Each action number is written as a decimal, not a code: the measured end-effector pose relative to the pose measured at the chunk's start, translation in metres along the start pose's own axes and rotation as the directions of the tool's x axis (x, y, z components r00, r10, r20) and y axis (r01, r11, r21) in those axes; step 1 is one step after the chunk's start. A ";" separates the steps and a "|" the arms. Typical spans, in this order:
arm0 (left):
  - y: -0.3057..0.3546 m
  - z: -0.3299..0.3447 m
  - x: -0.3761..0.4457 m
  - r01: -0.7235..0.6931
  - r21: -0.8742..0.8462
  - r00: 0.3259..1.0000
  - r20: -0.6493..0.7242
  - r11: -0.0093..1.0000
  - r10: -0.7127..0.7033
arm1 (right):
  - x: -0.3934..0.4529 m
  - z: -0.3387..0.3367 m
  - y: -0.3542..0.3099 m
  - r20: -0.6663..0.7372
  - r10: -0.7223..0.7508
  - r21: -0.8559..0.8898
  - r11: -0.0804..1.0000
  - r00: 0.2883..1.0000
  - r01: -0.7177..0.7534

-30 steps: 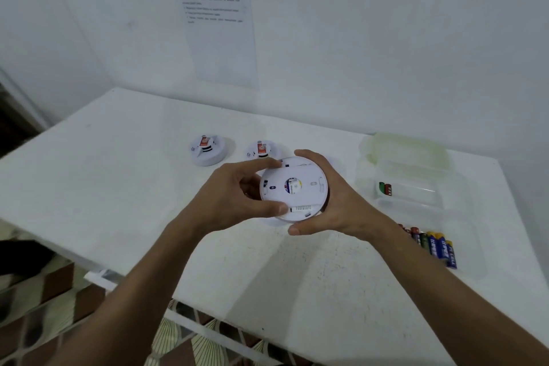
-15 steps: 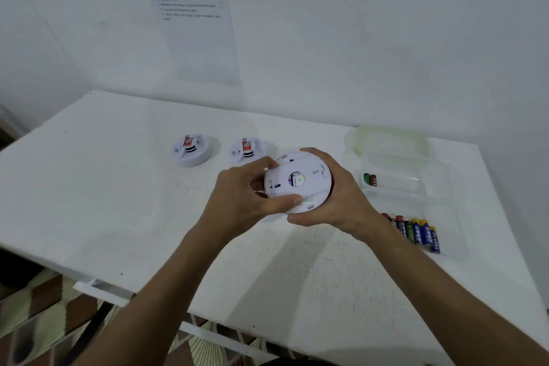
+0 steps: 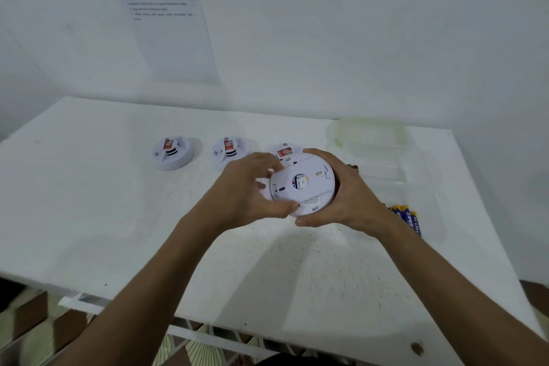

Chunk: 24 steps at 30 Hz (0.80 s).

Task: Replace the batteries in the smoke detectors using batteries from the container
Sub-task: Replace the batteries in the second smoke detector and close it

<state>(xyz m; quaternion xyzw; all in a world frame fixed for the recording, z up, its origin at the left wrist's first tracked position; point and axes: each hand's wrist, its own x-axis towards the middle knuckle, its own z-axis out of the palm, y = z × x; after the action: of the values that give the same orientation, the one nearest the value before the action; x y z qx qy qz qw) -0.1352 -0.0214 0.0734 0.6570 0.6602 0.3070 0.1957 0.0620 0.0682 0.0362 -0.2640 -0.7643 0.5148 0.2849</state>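
I hold a round white smoke detector [image 3: 306, 184] above the table, its back with a small coloured sticker facing me. My left hand [image 3: 246, 187] grips its left rim, thumb on the lower edge, fingers blurred at the top. My right hand [image 3: 347, 196] cups its right side. Two more detectors [image 3: 172, 151] [image 3: 228, 150] lie on the table with red labels up. A third detector [image 3: 285, 151] peeks out behind the held one. A row of blue and yellow batteries [image 3: 408, 217] lies to the right, partly hidden by my right wrist.
A clear plastic container [image 3: 386, 166] stands at the right, with its pale lid [image 3: 368, 131] behind it by the wall. A printed sheet [image 3: 160, 9] hangs on the wall. The white table [image 3: 89, 202] ends at its front edge near me, over a patterned floor.
My left fingers have shifted along the top rim of the held detector, which has turned slightly. A third detector on the table has come into view behind it.
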 end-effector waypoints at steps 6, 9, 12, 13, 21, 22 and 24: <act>0.008 0.012 0.003 -0.153 0.138 0.985 -0.064 0.979 0.163 | -0.010 -0.003 0.007 -0.015 0.023 -0.021 1.000 1.000 -0.023; 0.009 0.014 0.005 -0.183 0.194 0.979 -0.050 0.964 0.196 | -0.015 -0.007 0.007 -0.014 0.035 -0.047 0.998 0.999 -0.036; 0.011 0.018 0.004 -0.190 0.211 0.976 -0.070 0.959 0.208 | -0.019 -0.006 0.004 -0.036 0.043 -0.084 0.995 0.998 -0.046; 0.011 0.021 0.003 -0.186 0.207 0.973 -0.095 0.960 0.209 | -0.020 -0.006 0.004 -0.051 0.043 -0.093 0.994 0.998 -0.048; -0.008 0.031 -0.001 -0.104 0.082 0.961 -0.248 0.991 0.122 | -0.032 -0.028 0.003 -0.131 0.068 -0.048 0.996 0.989 -0.075; -0.012 0.032 -0.002 -0.080 0.095 0.960 -0.261 0.992 0.102 | -0.034 -0.032 0.004 -0.150 0.074 -0.033 0.996 0.986 -0.080; -0.022 0.036 -0.006 -0.021 0.119 0.960 -0.276 0.993 0.054 | -0.041 -0.042 0.005 -0.181 0.101 0.012 0.995 0.978 -0.100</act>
<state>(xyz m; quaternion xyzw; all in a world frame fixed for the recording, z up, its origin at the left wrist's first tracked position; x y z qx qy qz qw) -0.1273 -0.0212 0.0310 0.6298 0.6852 0.3615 0.0567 0.1208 0.0677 0.0376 -0.3477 -0.7201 0.5033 0.3273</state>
